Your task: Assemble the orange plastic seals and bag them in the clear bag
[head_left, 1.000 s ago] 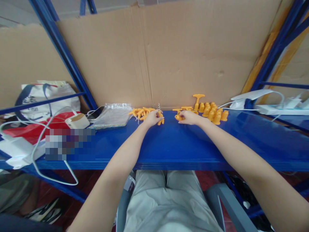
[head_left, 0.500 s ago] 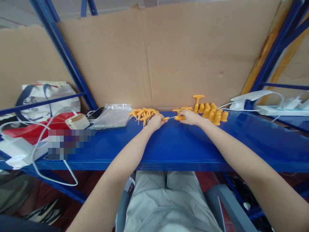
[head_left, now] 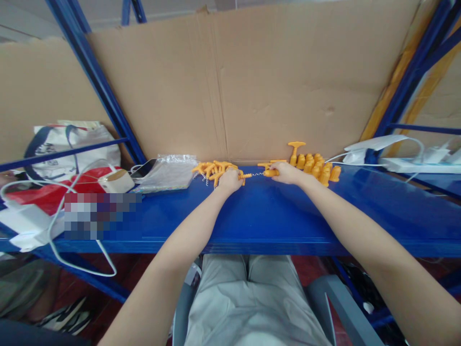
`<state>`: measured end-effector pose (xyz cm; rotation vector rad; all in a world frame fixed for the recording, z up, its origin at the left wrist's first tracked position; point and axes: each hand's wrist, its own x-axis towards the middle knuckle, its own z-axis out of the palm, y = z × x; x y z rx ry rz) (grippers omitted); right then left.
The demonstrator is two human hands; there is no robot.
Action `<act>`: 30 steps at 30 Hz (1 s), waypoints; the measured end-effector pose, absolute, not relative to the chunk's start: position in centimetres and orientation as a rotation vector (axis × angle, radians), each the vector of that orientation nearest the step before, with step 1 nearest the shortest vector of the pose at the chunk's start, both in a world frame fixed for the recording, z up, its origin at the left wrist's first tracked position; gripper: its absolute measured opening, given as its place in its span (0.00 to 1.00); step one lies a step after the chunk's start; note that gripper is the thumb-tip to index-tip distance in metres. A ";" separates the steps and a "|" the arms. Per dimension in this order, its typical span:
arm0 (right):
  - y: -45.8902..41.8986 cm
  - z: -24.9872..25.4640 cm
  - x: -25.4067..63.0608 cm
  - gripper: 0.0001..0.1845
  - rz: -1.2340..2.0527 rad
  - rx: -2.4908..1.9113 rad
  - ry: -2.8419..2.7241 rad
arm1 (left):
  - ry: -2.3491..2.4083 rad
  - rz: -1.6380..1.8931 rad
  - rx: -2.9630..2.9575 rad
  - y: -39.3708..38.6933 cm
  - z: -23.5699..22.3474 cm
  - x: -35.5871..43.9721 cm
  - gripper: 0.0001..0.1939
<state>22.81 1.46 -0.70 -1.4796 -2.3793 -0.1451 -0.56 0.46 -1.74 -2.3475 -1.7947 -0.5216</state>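
My left hand [head_left: 230,181] is closed around the handle of a yellow corkscrew [head_left: 247,176]. Its bare metal spiral points right, lying level between my hands. Facing the spiral's tip is a yellow hollow-looking sleeve [head_left: 271,172], gripped by the fingers of my right hand [head_left: 287,173]. Whether tip and sleeve touch, I cannot tell. Beside and behind my left hand lies a heap of yellow corkscrews [head_left: 210,168] with spirals showing. Several yellow sleeves [head_left: 323,177] stand to the right of my right hand, and a T-handled corkscrew [head_left: 296,149] rises from one behind them.
Yellow T-shaped pieces [head_left: 277,161] lie behind my right hand. Clear plastic bags [head_left: 167,173] lie left of the heap on the blue shelf [head_left: 259,216]. Further left are a white charger [head_left: 115,181] and cables. A cardboard sheet [head_left: 288,77] closes the back; a power strip [head_left: 414,163] sits right.
My left hand has turned the corkscrew from spiral-up to level, pointing at the sleeve. Over the last half second the sleeve has shifted slightly right, and more spiral shows.
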 end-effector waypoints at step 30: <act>1.7 -1.3 23.1 0.20 -0.295 -1.208 -2.392 | -1.910 -0.559 -2.206 0.1 -0.7 -0.9 0.16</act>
